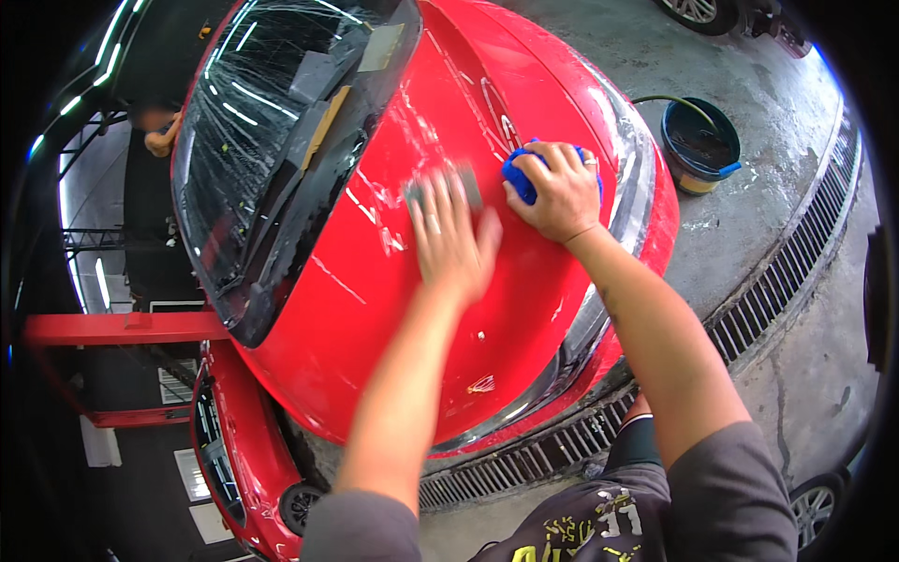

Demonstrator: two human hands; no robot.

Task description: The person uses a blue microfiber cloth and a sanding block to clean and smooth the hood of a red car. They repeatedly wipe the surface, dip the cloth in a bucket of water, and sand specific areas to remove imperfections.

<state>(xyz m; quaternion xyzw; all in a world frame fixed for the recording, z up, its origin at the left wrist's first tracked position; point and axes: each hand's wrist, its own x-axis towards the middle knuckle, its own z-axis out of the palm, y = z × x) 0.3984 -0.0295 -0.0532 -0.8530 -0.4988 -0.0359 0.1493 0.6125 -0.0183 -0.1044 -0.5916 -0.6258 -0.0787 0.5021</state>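
Beneath me is the red hood (pixel 375 328) of a car, wet and streaked with white suds. My left hand (pixel 449 234) lies on it, blurred by motion, its fingers stretched over a flat grey pad (pixel 470 180) that shows past the fingers. The palm hides most of that pad. To its right, near the headlight (pixel 637 187), my right hand (pixel 562 197) is closed around a bunched blue cloth (pixel 521 182) and rests on the hood's front part. A ring shows on a finger of each hand.
A dark bucket (pixel 731 170) with a hose in it stands on the wet floor at right. A drain grate (pixel 782 281) curves past the bumper. Sheets lie along the windshield (pixel 253 112). At left are a red beam (pixel 131 328), another red car (pixel 248 450) and a person (pixel 161 140).
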